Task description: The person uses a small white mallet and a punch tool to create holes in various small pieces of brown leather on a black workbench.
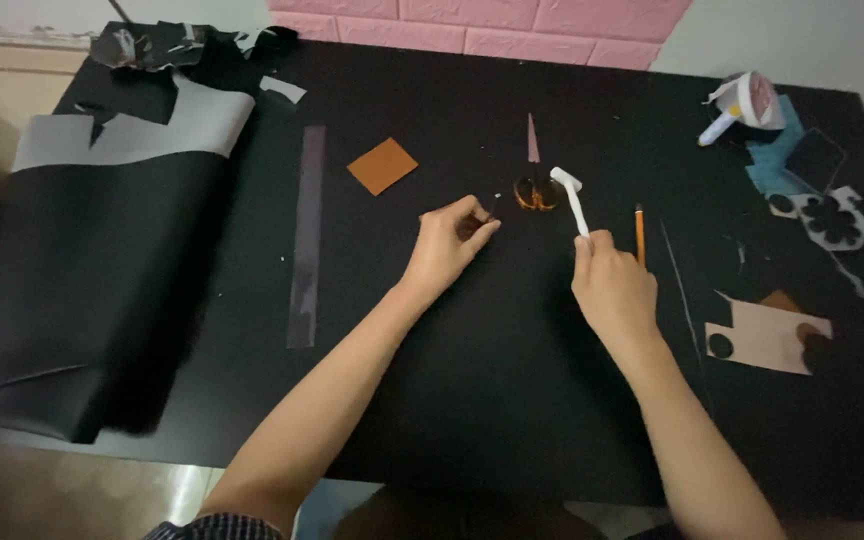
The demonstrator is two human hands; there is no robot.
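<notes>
The left hand [449,243] lies palm-down on the black table [472,400], fingertips pinched together on something small and dark, too tiny to make out; it may be a scrap of paper. The right hand [612,285] is fisted around the lower end of a white stick [573,203], a thin tube with a short crosswise head, slanting up and away from the knuckles. Both forearms reach in bare from the near edge. Just past the left fingertips, between the two hands, lie scissors [534,180] with amber handles and the blades pointing away. Just right of the right fingers lies an orange pencil [640,235], parallel to the stick. Farther left of the left fingers sit a flat orange square [383,165] and a long grey strip [306,235]; well beyond those lies a big sheet [102,250] of black with a grey back. Well right of the right hand lie a tan card [767,335] with round holes, a pale flower cut-out [832,218], and a blue scrap [777,160] under a white glue bottle [747,105].
</notes>
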